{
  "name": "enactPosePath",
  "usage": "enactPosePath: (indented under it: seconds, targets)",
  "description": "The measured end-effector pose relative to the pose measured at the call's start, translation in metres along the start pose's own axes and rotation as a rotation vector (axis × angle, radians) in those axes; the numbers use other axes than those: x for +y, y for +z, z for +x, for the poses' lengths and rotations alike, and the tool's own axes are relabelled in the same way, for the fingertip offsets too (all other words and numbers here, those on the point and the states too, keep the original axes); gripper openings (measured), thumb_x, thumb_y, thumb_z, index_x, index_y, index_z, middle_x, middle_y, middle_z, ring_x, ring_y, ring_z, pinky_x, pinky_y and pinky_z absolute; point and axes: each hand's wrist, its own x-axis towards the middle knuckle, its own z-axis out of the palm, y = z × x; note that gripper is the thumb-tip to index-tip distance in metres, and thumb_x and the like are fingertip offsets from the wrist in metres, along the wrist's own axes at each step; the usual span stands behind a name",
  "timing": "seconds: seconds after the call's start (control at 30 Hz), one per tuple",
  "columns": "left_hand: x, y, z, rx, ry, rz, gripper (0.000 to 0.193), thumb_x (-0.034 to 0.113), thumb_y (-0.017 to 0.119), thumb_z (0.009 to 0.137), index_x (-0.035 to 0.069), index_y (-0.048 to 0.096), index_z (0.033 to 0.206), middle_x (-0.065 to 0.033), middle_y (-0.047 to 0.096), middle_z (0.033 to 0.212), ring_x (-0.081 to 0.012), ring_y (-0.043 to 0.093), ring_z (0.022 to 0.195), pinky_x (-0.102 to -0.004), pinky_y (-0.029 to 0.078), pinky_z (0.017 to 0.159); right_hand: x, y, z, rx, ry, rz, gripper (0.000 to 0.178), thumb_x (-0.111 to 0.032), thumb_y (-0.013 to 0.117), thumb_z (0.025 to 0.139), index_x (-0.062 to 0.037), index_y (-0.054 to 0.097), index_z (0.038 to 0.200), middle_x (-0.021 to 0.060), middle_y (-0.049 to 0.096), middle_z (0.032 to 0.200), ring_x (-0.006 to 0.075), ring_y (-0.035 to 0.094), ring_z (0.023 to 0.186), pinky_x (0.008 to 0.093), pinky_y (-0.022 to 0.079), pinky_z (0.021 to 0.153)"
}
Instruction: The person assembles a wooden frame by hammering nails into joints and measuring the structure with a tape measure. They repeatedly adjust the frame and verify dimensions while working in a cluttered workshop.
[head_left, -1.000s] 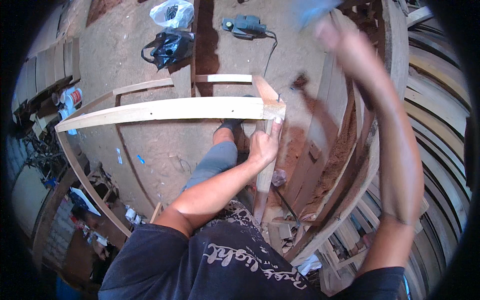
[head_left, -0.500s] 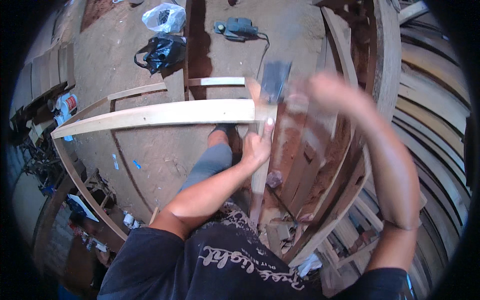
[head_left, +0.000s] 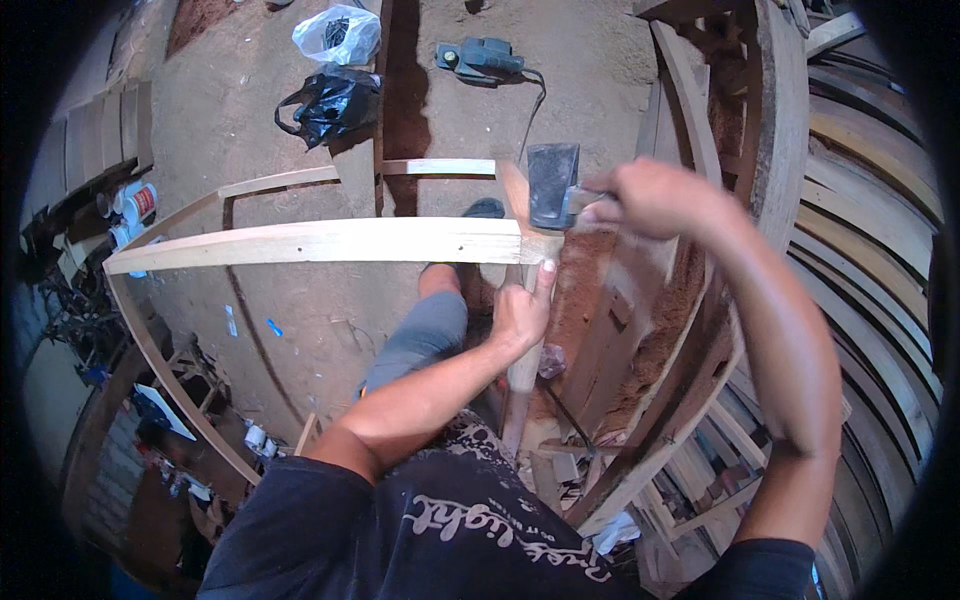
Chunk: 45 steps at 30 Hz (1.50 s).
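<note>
A pale wooden frame reaches from the left to a corner in front of me, its long rail [head_left: 320, 240] joining an upright leg [head_left: 524, 370]. My left hand [head_left: 520, 316] is closed around the leg just below that joint, thumb pointing up along the wood. My right hand [head_left: 655, 198] grips the short handle of a mallet [head_left: 553, 185] with a dark, block-shaped head. The mallet head is over the frame's corner, overlapping its far side; whether it touches the wood I cannot tell.
A green corded power tool [head_left: 480, 62] lies on the dirt floor ahead. Beside it are a black plastic bag [head_left: 335, 105] and a clear bag [head_left: 338, 35] of dark pieces. Weathered timbers [head_left: 775, 120] stand close on my right, with stacked boards [head_left: 870, 220] beyond.
The mallet and my right hand, blurred before, now show more sharply and slightly nearer me. The frame's corner and my left hand have shifted a little toward me.
</note>
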Motion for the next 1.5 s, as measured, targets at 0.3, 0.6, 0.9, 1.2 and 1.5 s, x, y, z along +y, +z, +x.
enactPosePath:
  seconds: [0.3, 0.6, 0.9, 1.2, 1.5]
  targets:
    - [0.024, -0.019, 0.010, -0.183, -0.200, -0.038, 0.097, 0.076, 0.036, 0.096, -0.014, 0.068, 0.078, -0.0373, 0.062, 0.072, -0.0538, 0.067, 0.085, -0.0547, 0.051, 0.082, 0.030, -0.055, 0.004, 1.028, 0.134, 0.233, 0.050, -0.047, 0.054, 0.101, -0.0049, 0.068, 0.125, 0.0189, 0.073, 0.100, 0.0303, 0.069, 0.096, 0.0423, 0.053, 0.086]
    - [0.019, -0.021, 0.006, -0.295, -0.260, 0.018, 0.091, 0.071, 0.039, 0.098, -0.014, 0.069, 0.082, -0.0359, 0.063, 0.071, -0.0532, 0.068, 0.085, -0.0534, 0.053, 0.080, 0.003, -0.047, -0.010, 0.390, 0.101, -0.027, 0.051, -0.051, 0.059, 0.099, -0.0130, 0.066, 0.133, 0.0136, 0.071, 0.081, 0.0220, 0.069, 0.074, 0.0408, 0.056, 0.070]
    - [-0.013, 0.007, 0.010, -0.026, -0.003, 0.064, 0.092, 0.075, 0.034, 0.097, -0.009, 0.069, 0.089, -0.0246, 0.068, 0.069, -0.0374, 0.072, 0.075, -0.0481, 0.054, 0.071, -0.019, 0.024, -0.008, 0.130, 0.158, -0.256, 0.043, -0.041, 0.054, 0.103, -0.0083, 0.066, 0.128, 0.0197, 0.072, 0.114, 0.0344, 0.070, 0.105, 0.0455, 0.055, 0.097]
    - [0.006, -0.009, 0.011, -0.198, -0.160, -0.017, 0.092, 0.070, 0.039, 0.099, -0.018, 0.064, 0.090, -0.0402, 0.061, 0.074, -0.0566, 0.065, 0.087, -0.0552, 0.051, 0.081, 0.012, -0.048, -0.016, 0.752, 0.092, -0.069, 0.051, -0.049, 0.062, 0.096, -0.0041, 0.070, 0.119, 0.0256, 0.071, 0.108, 0.0367, 0.071, 0.100, 0.0463, 0.055, 0.091]
    - [0.037, -0.018, -0.002, -0.170, -0.186, -0.117, 0.090, 0.075, 0.037, 0.097, -0.007, 0.067, 0.076, -0.0174, 0.066, 0.065, -0.0298, 0.072, 0.068, -0.0462, 0.055, 0.069, -0.001, 0.001, -0.016, 0.435, 0.148, 0.036, 0.045, -0.044, 0.060, 0.098, -0.0101, 0.068, 0.126, 0.0208, 0.072, 0.112, 0.0371, 0.069, 0.104, 0.0483, 0.055, 0.092]
